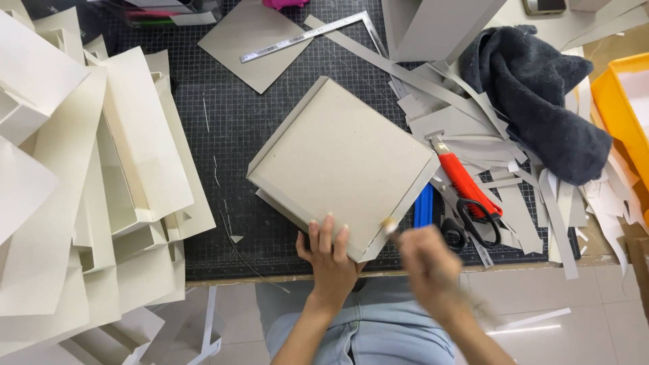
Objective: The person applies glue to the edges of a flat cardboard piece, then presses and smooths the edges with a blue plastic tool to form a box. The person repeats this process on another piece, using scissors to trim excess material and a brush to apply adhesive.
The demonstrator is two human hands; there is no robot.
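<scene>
A square grey cardboard box (338,162) lies bottom-up on the dark cutting mat (223,122). My left hand (330,260) grips its near corner, fingers resting on the board. My right hand (424,265) is blurred with motion and holds a small brush (390,226) whose pale tip touches the box's near right edge.
Stacks of folded white card (101,189) fill the left. Grey card offcuts (473,128), a red utility knife (463,179), black scissors (473,220), a blue tool (423,206) and a dark cloth (541,101) lie right. A steel square (304,37) sits behind; a yellow tray (618,111) far right.
</scene>
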